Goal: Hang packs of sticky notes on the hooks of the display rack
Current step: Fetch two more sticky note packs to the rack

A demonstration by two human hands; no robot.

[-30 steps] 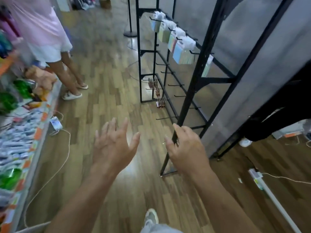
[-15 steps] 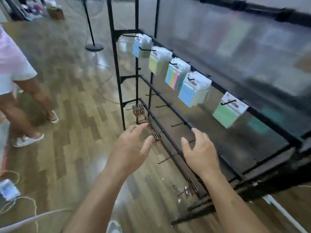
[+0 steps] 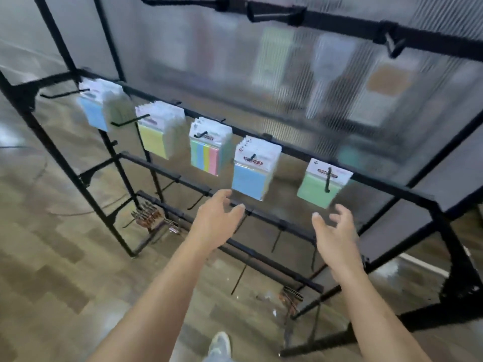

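**Five hooks loaded, both hands empty**

Head view: five bunches of sticky-note packs (image 3: 205, 158) hang on five hooks (image 3: 122, 122) along the display rack (image 3: 392, 186). My left hand (image 3: 217, 223) hovers below the blue bunch (image 3: 248, 182), my right hand (image 3: 335, 232) under the green pack (image 3: 317, 190). Both have fingers loosely spread and hold nothing.

Blue pack (image 3: 248, 181), second from right end of display rack (image 3: 392, 186): dark banner on white header card, print blurred, unreadable.
Green pack (image 3: 313, 192), rightmost on rack: same banner, unreadable.
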